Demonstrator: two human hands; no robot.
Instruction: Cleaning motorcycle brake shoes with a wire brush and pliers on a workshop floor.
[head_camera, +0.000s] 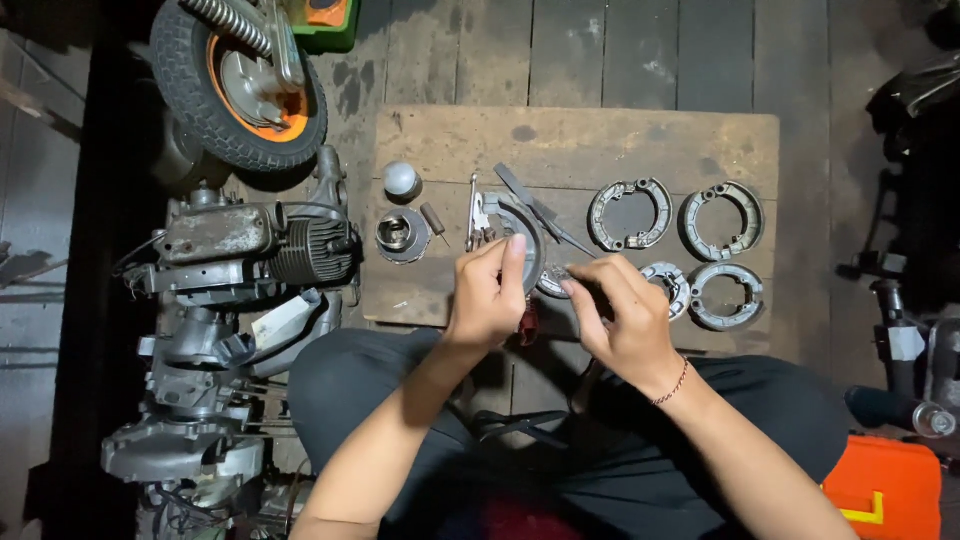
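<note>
A curved grey metal brake shoe (528, 240) is held upright over the near part of a worn wooden board (600, 140). It is pinched by the left hand (488, 290), with the thumb and forefinger closed on its arc and the other fingers curled beneath. The right hand (622, 318) is bent at the wrist, its fingertips pressed together on a small ribbed metal part (553, 281) just beside the shoe's lower end; what exactly that part is cannot be told. A thin beaded bracelet (676, 384) is seen on the right wrist.

On the board, four more brake shoe assemblies are laid out to the right: two ring-shaped pairs at the back (630, 213) (722, 220) and two smaller-looking pairs nearer (668, 284) (726, 295), all dull cast metal with springs across their gaps. To the left of the hands a shiny cylindrical piston (398, 234) is set beside a rounded silvery cap (401, 180) and a short dark pin (434, 219). Slim hand tools (540, 212) are laid flat behind the held shoe.

Left of the board, a greasy finned engine block (250, 250) is laid on the dark plank floor, with a knobby tyre on an orange rim (235, 85) behind it. An orange plastic case (885, 488) is seen at the lower right.
</note>
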